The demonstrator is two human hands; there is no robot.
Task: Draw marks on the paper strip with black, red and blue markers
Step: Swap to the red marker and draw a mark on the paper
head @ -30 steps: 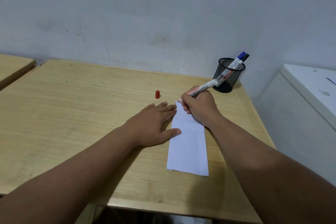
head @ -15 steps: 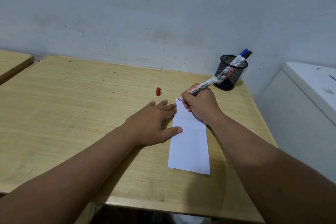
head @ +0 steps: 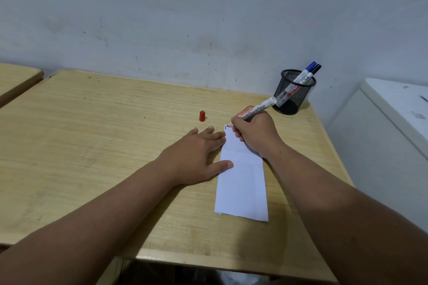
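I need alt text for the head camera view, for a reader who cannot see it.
A right hand presses a red-tipped white marker to the far end of a white paper strip, held flat by the left hand on a wooden desk.

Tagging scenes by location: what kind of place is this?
Probably a classroom or study room: plain wooden desk against a scuffed bare wall, a second desk beside it, and a mesh pen holder with markers.

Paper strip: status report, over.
Right hand gripping red marker, tip at paper strip far end. Left hand pinning strip flat. Red cap clear.
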